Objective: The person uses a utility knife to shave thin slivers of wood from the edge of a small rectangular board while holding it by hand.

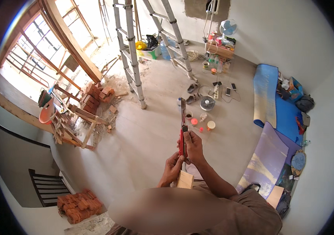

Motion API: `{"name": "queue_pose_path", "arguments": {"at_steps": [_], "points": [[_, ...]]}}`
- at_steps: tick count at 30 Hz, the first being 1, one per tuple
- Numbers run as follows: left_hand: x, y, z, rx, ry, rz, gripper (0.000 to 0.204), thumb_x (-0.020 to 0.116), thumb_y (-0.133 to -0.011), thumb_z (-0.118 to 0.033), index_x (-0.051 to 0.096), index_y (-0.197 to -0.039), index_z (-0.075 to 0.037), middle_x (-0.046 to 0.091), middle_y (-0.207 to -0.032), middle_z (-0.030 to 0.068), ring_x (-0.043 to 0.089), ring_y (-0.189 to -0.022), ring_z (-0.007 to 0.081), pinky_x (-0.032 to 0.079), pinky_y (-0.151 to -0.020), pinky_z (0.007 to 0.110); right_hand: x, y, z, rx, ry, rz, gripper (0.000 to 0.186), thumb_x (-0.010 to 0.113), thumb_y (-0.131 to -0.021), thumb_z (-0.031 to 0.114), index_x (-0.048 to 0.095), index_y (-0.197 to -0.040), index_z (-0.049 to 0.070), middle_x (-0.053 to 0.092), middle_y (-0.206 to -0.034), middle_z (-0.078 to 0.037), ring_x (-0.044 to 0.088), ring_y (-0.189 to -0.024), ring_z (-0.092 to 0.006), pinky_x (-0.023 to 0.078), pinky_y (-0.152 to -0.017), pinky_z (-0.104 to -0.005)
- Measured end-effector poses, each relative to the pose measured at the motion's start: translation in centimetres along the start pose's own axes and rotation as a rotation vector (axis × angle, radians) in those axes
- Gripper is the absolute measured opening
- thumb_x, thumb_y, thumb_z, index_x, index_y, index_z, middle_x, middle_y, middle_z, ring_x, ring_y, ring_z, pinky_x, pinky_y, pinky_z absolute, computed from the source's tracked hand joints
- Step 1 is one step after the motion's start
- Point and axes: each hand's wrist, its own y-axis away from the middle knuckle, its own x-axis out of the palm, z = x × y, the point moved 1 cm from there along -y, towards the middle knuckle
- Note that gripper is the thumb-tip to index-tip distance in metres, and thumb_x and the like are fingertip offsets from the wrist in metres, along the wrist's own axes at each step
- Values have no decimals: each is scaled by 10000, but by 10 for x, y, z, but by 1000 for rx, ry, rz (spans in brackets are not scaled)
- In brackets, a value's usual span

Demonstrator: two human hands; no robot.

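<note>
Nearest the camera is the person's brown shirt (249, 213), across the lower edge, with a pale wooden block (185, 180) just in front of it; what supports the block cannot be told. Beyond it, the left hand (172, 167) grips the lower end of a red-handled tool (181, 145), while the right hand (193, 147) grasps it higher up, thumb near a black knob (185, 128). The tool stands roughly upright in both hands above the floor (135, 145), its long narrow blade (183, 112) pointing away from the person. On the floor past the hands are a cream-lidded jar (211, 125), a power strip (216, 92) and a telescopic ladder (133, 58). Stacked bricks (90, 100) lie to the left, a purple mat (264, 160) to the right.
</note>
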Motion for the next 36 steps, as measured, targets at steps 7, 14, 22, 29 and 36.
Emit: {"name": "queue_pose_path", "arguments": {"at_steps": [7,14,22,29,36], "points": [[-41,-73,-20,-43,-113,-220,271,468,-1028,-216,593,-1163,-17,672,-824,4,378,-552,-4,307,-489,197,24,-112,8,-318,297,17,365,601,-929,29,527,-1286,20,622,-1061,-117,662,-800,-146,560,-600,-262],[-89,-66,-33,-39,-74,-549,264,474,-1026,-231,594,-1163,-40,668,-795,13,367,-505,1,292,-471,185,100,-169,-10,-240,290,456,254,639,-901,1,604,-1152,14,618,-1058,-75,670,-930,-146,590,-711,-271],[-113,-40,-32,-21,108,-811,230,484,-1024,-224,617,-1111,-58,657,-786,-8,406,-535,2,337,-492,192,165,-172,-47,-117,257,748,203,634,-855,-7,596,-1054,-7,627,-989,-97,668,-890,-152,601,-727,-290],[-165,-38,-38,-6,199,-826,261,483,-1023,-255,596,-1141,-51,659,-794,22,423,-511,8,329,-461,184,212,-185,-52,-186,385,853,208,635,-875,-21,564,-1068,4,650,-935,-80,665,-873,-139,591,-757,-282],[-233,-28,-58,116,32,-864,254,492,-1015,-245,634,-1116,-61,658,-778,-1,395,-533,4,314,-498,189,281,-188,-89,-88,495,726,242,688,-870,49,569,-1073,-9,661,-972,-117,669,-904,-147,581,-734,-292]]}}
